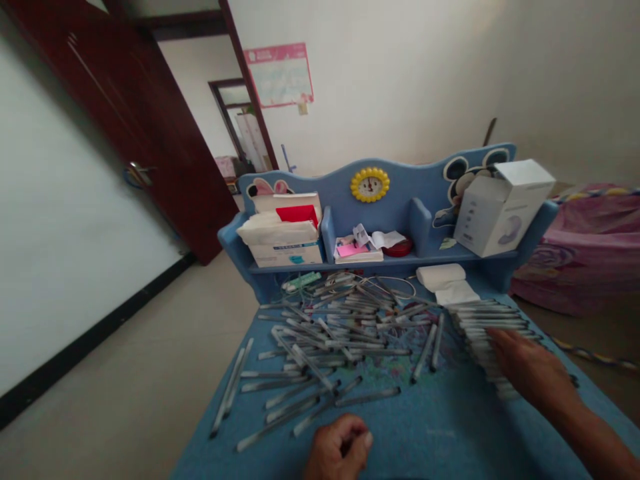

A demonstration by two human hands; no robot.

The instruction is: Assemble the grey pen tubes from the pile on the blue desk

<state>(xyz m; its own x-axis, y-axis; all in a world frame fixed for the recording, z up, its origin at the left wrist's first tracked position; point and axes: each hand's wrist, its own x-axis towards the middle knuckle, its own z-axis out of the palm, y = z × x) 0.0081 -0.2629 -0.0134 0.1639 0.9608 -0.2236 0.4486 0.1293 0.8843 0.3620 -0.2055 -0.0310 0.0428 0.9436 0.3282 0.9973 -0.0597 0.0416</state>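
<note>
My left hand [340, 448] rests at the table's near edge, its fingers curled in toward the thumb, with nothing seen in them. Just beyond it lies a loose heap of pens [320, 340] with clear barrels and dark ends, pointing many ways. Over on the right, my right hand [533, 367] lies across a neat row of pens [487, 313] set side by side. Its fingertips point down among those pens and are partly hidden, so whether it grips one does not show. Two pens [430, 347] lie apart between heap and row.
A blue desk shelf [370, 263] with a yellow flower clock [370, 185] stands behind the pens. It bears a box of papers [287, 253], some booklets [357, 255] and a white box [500, 213]. A paper roll [440, 275] lies before it. Cords lie behind the heap.
</note>
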